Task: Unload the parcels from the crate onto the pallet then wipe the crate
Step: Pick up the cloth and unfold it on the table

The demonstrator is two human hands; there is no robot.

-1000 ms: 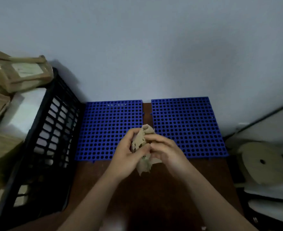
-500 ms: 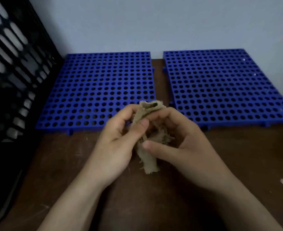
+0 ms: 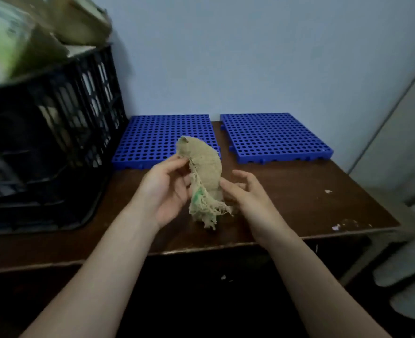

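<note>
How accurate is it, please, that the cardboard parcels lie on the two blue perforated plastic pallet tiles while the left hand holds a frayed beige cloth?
Not quite: the head view shows the cardboard parcels in the black plastic crate, not on the blue perforated pallet tiles. The left hand does hold the frayed beige cloth.

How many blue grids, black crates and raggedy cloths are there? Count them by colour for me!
2 blue grids, left and right
1 black crate
1 tan cloth
Total: 4
The parcels in the crate are too blurred to count.
</note>
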